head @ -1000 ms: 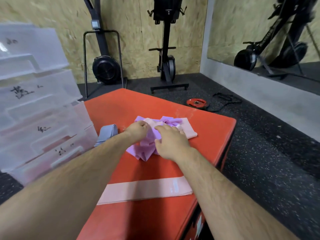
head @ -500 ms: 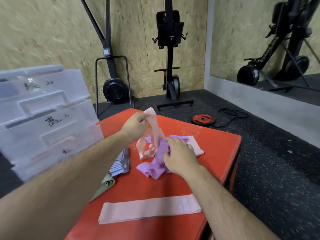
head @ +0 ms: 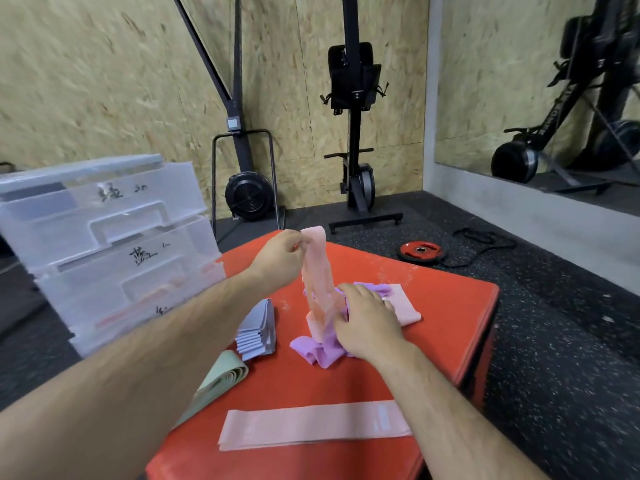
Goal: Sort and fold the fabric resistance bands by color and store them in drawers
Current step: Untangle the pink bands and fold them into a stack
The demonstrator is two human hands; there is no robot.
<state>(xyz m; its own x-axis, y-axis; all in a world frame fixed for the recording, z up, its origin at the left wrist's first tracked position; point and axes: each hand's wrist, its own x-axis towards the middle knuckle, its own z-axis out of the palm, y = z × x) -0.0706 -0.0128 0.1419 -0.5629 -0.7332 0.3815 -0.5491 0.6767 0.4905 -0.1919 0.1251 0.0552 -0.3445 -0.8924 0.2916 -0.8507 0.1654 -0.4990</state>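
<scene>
"Well, how much room is left on the red box (head: 450, 317)?"
"Bare surface is seen at the centre and right edge. A flat pink band (head: 311, 427) is laid along the near edge. The left side is crowded: drawer unit (head: 104, 244), folded grey-blue bands (head: 258, 327), green roll (head: 221, 379)."
"And the hands?"
"A second pink band (head: 315, 258) is pinched and held up by the left hand (head: 277, 261) — the purple heap (head: 311, 351) is covered by the right hand (head: 367, 323) — a grip cannot be confirmed."

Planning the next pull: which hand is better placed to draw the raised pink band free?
Likely the left hand: it pinches the raised pink band at its top, while the right hand rests on the purple pile.
</scene>
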